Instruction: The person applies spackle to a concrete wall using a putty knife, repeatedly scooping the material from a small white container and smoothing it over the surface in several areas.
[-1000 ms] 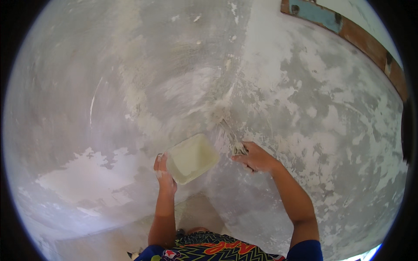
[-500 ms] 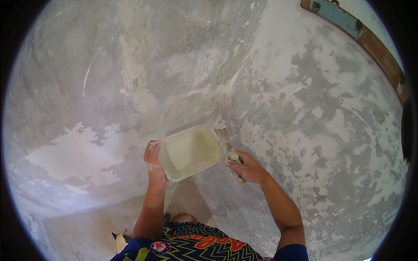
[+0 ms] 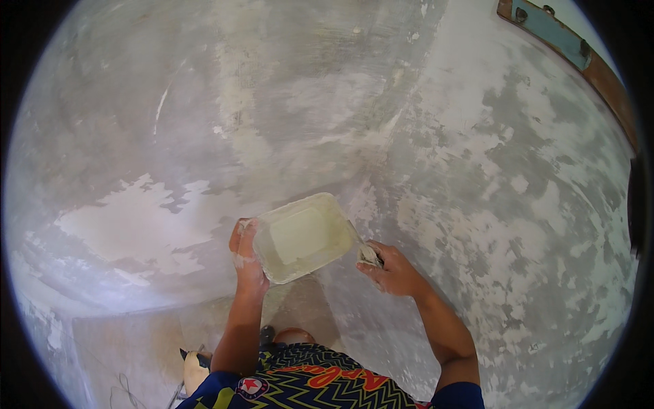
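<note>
A rectangular, pale translucent plastic tub (image 3: 338,235) with whitish residue on its walls hangs in front of me, tilted so that I look into it. My left hand (image 3: 249,262), smeared with white paste, grips its left end. In my right hand (image 3: 396,271) is a putty knife (image 3: 368,255), its handle caked with paste and the fingers wrapped round it. The knife's blade runs up along the right end of the tub and is mostly hidden there; whether it touches the rim I cannot tell.
Grey walls with white patches meet in a corner behind the tub: one wall (image 3: 143,225) at left, another (image 3: 504,273) at right. A bent-looking brown and blue frame (image 3: 555,41) borders the upper right. Below lie a tan floor (image 3: 129,347) and a reddish-brown round object (image 3: 294,334).
The putty knife's blade, in plain sight beside the tub before, has gone mostly behind its right end. The tub has shifted slightly right, and the view has turned a little left.
</note>
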A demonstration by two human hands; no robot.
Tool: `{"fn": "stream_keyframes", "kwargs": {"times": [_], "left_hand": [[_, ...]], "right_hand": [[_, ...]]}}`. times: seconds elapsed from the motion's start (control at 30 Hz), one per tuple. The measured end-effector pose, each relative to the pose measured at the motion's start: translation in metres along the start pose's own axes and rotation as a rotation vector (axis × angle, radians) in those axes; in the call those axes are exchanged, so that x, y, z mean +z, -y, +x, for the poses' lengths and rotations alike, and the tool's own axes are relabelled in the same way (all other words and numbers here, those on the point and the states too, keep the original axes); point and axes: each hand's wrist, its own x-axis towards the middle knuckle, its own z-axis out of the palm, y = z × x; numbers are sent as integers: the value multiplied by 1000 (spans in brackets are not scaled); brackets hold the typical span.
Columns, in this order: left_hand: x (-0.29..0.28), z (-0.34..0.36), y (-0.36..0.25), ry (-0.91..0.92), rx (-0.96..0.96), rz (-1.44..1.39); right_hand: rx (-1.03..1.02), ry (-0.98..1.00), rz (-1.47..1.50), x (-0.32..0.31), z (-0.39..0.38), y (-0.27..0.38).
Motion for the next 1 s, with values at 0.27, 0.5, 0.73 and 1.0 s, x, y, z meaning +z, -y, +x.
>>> {"fn": "stream_keyframes", "kwargs": {"times": [0.27, 0.5, 0.73, 1.0], "left_hand": [[-11, -3, -3, 9, 45, 8], [-5, -4, -12, -5, 24, 15], [-2, -4, -17, -25, 59, 58], [-12, -2, -16, -21, 197, 237]], "right_hand": [[-99, -13, -71, 5, 2, -11], [-184, -25, -47, 2, 2, -20], [-144, -30, -147, 1, 8, -21], [-157, -97, -250, 15, 20, -21]]}}
